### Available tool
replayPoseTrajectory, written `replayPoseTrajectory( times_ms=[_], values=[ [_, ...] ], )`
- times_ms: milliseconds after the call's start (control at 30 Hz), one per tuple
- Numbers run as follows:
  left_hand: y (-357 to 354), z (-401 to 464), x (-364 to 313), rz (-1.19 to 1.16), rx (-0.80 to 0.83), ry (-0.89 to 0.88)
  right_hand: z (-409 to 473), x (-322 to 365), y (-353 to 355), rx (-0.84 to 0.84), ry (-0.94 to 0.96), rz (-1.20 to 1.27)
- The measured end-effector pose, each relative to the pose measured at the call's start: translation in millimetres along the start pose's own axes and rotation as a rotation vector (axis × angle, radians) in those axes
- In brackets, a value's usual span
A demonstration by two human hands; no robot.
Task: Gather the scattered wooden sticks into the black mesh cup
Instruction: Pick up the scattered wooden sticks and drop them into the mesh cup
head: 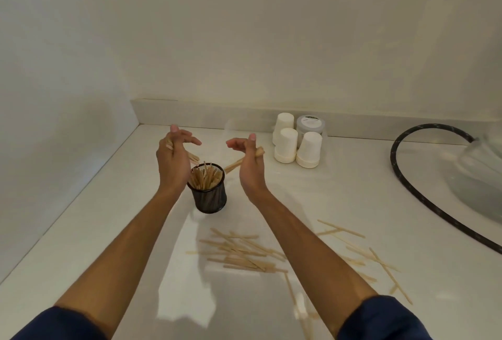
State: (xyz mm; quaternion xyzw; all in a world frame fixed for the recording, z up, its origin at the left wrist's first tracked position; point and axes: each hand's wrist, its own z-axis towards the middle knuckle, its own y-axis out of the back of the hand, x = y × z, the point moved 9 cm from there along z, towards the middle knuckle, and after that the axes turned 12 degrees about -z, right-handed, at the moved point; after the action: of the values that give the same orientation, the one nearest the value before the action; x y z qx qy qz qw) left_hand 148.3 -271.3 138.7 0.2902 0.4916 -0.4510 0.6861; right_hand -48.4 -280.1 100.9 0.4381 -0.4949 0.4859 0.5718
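The black mesh cup (pixel 210 198) stands upright on the white counter, holding several wooden sticks. My left hand (pixel 172 160) hovers just left of and above its rim, closed on a few sticks whose ends poke toward the cup. My right hand (pixel 251 166) is to the right of the cup and grips a small bundle of sticks angled down toward the rim. Several loose wooden sticks (pixel 241 251) lie in a pile on the counter between my forearms. More scattered sticks (pixel 372 255) lie to the right of my right arm.
Three upturned white paper cups (pixel 297 145) and a grey-lidded jar (pixel 310 125) stand at the back by the wall ledge. A black hose (pixel 423 193) curves along the right beside a clear vessel (pixel 480 176). A wall (pixel 54 149) bounds the counter on the left.
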Motion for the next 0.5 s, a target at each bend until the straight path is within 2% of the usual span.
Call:
replayPoseTrajectory(
  times_ms=[167, 367, 500],
  values=[
    [-4, 13, 14, 0.079, 0.021, 0.021, 16, -5, -37, 0.049, 0.016, -0.077],
    [-10, 8, 59, 0.223, 0.085, 0.141, 18, -45, -60, 0.160, -0.049, -0.319],
    [-15, 6, 79, 0.248, 0.206, 0.256, 17, -62, -62, 0.258, -0.132, -0.417]
  ],
)
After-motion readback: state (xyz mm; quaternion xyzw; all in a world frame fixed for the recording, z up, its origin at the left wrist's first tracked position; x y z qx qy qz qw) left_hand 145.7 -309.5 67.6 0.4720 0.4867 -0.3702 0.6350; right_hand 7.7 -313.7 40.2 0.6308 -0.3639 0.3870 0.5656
